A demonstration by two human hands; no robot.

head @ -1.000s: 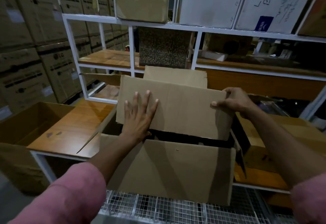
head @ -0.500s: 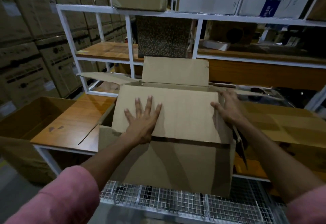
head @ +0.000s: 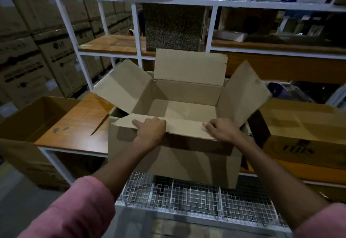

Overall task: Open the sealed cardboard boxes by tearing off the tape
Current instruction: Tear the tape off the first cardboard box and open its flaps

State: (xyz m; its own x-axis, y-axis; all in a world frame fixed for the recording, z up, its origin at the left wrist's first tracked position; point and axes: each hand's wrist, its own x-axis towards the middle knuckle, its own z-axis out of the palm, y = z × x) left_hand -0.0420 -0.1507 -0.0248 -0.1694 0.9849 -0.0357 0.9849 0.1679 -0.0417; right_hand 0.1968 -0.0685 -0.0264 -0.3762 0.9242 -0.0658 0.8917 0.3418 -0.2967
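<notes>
Hands on the near flap (head: pixel 164 128) of an opened cardboard box (head: pixel 174 159).

Left hand (head: pixel 149 132) and right hand (head: pixel 220 130) both curl over that flap's edge, fingers on top and gripping it near each end, so I can fold it down toward me evenly without creasing it. The other three flaps stand splayed outward, and I can see the bare bottom inside (no contents, and no tape that I can make out). The box sits half on the wire mesh rack (head: pixel 187 196) and half against the wooden shelf (head: pixel 74 131), which keeps it at working height. To the right lies a closed printed box (head: pixel 303 134), probably my next one; another open box (head: pixel 37 116) sits to the left.
</notes>
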